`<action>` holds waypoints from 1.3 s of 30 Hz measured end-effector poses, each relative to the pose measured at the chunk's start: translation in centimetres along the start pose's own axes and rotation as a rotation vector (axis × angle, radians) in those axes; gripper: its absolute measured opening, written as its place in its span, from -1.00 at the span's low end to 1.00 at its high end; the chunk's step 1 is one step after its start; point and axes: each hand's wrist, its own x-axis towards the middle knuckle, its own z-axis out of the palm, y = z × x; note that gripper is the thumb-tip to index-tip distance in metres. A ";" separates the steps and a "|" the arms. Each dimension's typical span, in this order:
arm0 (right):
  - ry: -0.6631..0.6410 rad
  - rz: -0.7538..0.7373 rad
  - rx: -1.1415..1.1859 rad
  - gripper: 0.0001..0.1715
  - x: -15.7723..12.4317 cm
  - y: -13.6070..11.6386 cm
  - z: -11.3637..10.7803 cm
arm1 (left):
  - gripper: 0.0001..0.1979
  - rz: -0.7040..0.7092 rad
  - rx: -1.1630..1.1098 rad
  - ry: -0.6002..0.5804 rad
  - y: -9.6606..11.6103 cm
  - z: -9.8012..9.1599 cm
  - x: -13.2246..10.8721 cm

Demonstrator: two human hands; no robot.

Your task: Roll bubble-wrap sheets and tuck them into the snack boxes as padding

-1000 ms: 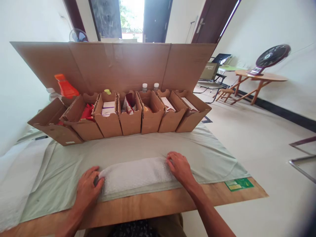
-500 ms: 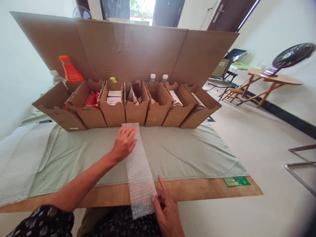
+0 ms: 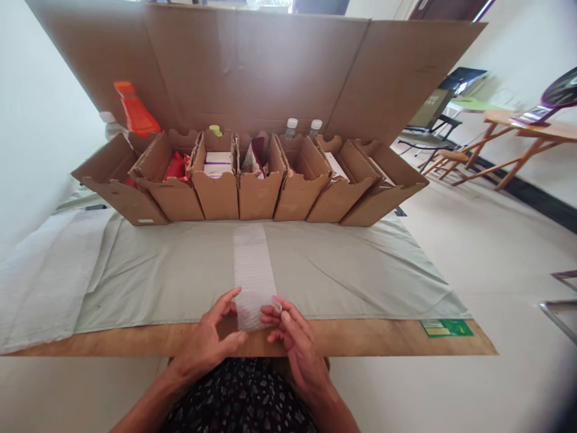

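The bubble-wrap strip (image 3: 253, 264) no longer overhangs the wooden table edge (image 3: 360, 338); it lies mostly on the cloth (image 3: 180, 270). The left hand (image 3: 210, 340) has quit its far end and is spread beside the near one, where the right hand (image 3: 297, 346) pinches a corner; the work seems concentrated there.

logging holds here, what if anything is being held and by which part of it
The bubble-wrap strip: the right hand appears to hold its near right corner. The left hand curves beside its near left corner, grip open; contact is unclear.
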 end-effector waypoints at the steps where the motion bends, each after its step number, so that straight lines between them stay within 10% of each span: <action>1: -0.008 0.008 -0.010 -0.39 0.4 0.0 0.1 | -0.42 -0.033 0.072 0.052 0.1 0.4 0.5; 7: -0.016 -0.130 -0.353 -0.37 0.1 -0.2 -1.1 | -0.51 -0.007 0.355 0.191 0.3 1.8 2.1; 13: -0.038 -0.716 -1.090 -0.55 0.2 -0.5 -2.9 | -0.48 0.066 0.498 0.180 -1.0 2.0 2.7; 18: -0.203 -0.771 -1.456 -0.54 1.3 -0.1 -2.8 | -0.49 0.140 0.624 0.243 -1.1 1.9 2.5; 25: -0.191 -0.865 -1.386 -0.69 1.3 -0.9 -2.0 | -0.62 0.510 0.589 0.187 0.7 1.2 -0.7; 31: -0.170 -0.756 -1.268 -0.72 1.9 -1.0 -1.7 | -0.80 0.296 0.470 0.217 0.2 1.8 -0.4; 36: 0.042 -0.958 -1.234 -0.64 0.8 -0.1 -2.4 | -0.77 0.235 0.504 0.237 -0.8 1.7 1.3; 39: -0.065 -0.964 -1.360 -0.61 0.6 0.0 -2.3 | -0.77 0.237 0.523 0.252 -1.0 1.8 2.0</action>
